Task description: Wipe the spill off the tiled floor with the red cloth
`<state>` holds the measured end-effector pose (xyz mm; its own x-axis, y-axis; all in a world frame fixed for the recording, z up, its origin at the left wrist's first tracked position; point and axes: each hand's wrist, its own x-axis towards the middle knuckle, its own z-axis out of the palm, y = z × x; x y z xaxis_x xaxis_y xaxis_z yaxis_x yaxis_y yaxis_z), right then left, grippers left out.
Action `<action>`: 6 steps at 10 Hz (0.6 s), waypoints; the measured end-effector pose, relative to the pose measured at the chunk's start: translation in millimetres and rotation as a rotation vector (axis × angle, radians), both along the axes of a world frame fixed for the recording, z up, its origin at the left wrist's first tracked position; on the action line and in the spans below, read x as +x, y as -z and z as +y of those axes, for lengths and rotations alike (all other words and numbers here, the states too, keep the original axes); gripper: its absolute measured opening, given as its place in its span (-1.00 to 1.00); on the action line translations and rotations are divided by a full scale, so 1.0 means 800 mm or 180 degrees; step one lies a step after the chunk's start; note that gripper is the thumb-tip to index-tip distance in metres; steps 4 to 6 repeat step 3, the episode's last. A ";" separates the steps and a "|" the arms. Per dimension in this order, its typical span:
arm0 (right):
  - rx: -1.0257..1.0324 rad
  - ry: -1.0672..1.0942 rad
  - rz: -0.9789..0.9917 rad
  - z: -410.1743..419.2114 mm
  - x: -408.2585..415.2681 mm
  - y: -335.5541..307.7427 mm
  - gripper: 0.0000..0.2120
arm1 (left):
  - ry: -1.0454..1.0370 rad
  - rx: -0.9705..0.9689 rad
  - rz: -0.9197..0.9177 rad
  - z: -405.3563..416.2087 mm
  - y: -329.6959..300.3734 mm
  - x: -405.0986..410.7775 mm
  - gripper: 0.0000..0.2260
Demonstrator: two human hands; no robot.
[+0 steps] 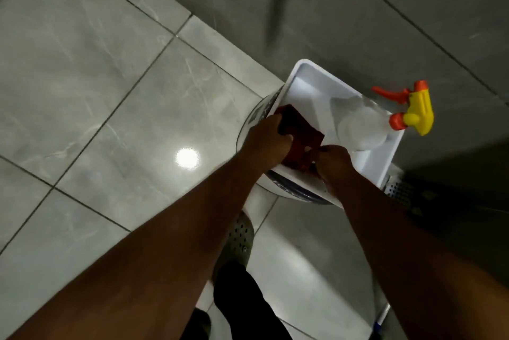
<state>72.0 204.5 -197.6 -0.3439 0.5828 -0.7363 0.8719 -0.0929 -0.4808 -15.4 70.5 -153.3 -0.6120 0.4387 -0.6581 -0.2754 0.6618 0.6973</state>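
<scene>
I see the red cloth (301, 144) pinched between both hands at the near rim of a white tub (308, 86): my left hand (265, 142) is closed over its left edge and my right hand (332, 162) grips its near corner, so much of the fabric is hidden under my fingers. Beyond my right hand a clear spray bottle (358, 127) lies in the tub, its yellow and orange trigger head (413, 108) hanging past the far rim. Left of my left hand the tiled floor (96, 91) shows only a bright glare spot, and I cannot make out any spill; whatever carries the tub is mostly covered.

Glossy grey tiled floor (96, 97) with dark grout lines and 1 bright light reflection. A white round container (289, 191) stands on it, carrying a white tray (385, 158); a perforated shoe (239, 237) rests nearby.
</scene>
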 end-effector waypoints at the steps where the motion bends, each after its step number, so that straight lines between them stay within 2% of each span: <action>1: 0.0305 -0.0146 -0.0178 -0.014 -0.002 -0.031 -0.65 | -0.0102 0.0017 0.0228 -0.064 -0.021 0.009 -0.57; 2: 0.0803 -0.0759 -0.0070 -0.052 -0.013 -0.090 -0.56 | -0.0230 -0.0328 0.0364 -0.159 -0.054 0.014 -0.58; 3: 0.0869 -0.1595 0.0095 -0.118 -0.031 -0.182 -0.68 | -0.0012 -0.1243 0.0736 -0.274 -0.113 0.018 -0.53; 6: 0.0869 -0.1595 0.0095 -0.118 -0.031 -0.182 -0.68 | -0.0012 -0.1243 0.0736 -0.274 -0.113 0.018 -0.53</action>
